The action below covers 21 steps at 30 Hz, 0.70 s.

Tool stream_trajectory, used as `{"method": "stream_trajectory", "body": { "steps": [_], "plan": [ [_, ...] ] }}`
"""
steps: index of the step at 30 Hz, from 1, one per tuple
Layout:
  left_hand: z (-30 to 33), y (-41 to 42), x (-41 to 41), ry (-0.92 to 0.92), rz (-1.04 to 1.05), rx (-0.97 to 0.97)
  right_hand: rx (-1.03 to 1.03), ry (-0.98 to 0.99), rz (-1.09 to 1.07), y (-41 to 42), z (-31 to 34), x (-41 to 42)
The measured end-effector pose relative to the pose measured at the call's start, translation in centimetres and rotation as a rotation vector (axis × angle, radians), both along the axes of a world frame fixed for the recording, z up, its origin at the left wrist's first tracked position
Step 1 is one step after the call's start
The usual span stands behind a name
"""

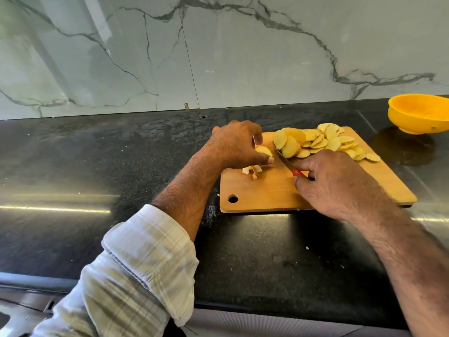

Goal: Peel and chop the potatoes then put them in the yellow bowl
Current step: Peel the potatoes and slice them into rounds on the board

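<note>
Chopping stage; we see the left hand [237,144] curled over a small potato remnant [263,151], pinning it to the cutting board [272,190] near the board's far-left corner; the right hand [332,181] grips the red-handled knife [288,164], its fingers wrapped round the handle.

We read the step in hand as slicing the last of this piece; to do it well, we would keep the left fingertips tucked back from the blade, since the thumb sits just beside the cutting line; the remnant is short, so we judge the grip precarious and slow, straight-down cuts best; slices should match those already cut.

Orientation: the knife's long axis runs diagonally, tip toward the far-left corner of the board, handle toward the near-right; the blade lies between the remnant and the pile of potato slices [325,142]; the remnant's own long axis we cannot tell, the hand hides most of it.

Slices are heaped overlapping along the board's far edge, spreading to its right edge; a few scraps [252,169] lie near the left edge, below the left hand.

The yellow bowl [419,113] stands on the dark desk [121,166] at the far-right, well apart from the board; we see nothing in the part of its inside that shows; transfer not yet done.
</note>
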<state>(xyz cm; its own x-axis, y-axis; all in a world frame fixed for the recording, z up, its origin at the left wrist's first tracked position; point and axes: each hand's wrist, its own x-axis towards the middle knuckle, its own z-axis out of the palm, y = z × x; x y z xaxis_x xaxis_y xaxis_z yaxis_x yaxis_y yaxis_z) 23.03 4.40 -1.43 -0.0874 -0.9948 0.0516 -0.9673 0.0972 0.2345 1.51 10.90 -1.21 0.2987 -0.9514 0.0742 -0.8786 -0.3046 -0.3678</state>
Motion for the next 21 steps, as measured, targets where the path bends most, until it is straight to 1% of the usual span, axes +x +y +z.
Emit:
{"method": "stream_trajectory", "body": {
  "steps": [7, 9, 11, 15, 18, 21],
  "plan": [
    [-0.2, 0.3, -1.6, -0.062, 0.049, -0.065, 0.067, 0.040, -0.023, -0.4, 0.2, -0.6],
    [-0.2, 0.4, -1.6, -0.028, 0.021, -0.053, 0.032, 0.029, -0.014, -0.4, 0.1, -0.7],
    [-0.1, 0.5, -1.5, 0.045, -0.026, -0.014, -0.002, 0.033, -0.010, -0.4, -0.1, -0.7],
    [0.3, 0.9, -0.7, 0.167, -0.113, 0.054, -0.001, 0.051, -0.018, -0.5, -0.3, -0.5],
    [0.4, 0.8, -0.2, 0.186, -0.135, 0.054, 0.007, 0.054, -0.013, -0.5, -0.2, -0.3],
    [0.2, 0.5, -0.1, 0.174, -0.101, 0.031, -0.036, 0.058, -0.015, -0.2, -0.4, 0.0]
  ]
}}
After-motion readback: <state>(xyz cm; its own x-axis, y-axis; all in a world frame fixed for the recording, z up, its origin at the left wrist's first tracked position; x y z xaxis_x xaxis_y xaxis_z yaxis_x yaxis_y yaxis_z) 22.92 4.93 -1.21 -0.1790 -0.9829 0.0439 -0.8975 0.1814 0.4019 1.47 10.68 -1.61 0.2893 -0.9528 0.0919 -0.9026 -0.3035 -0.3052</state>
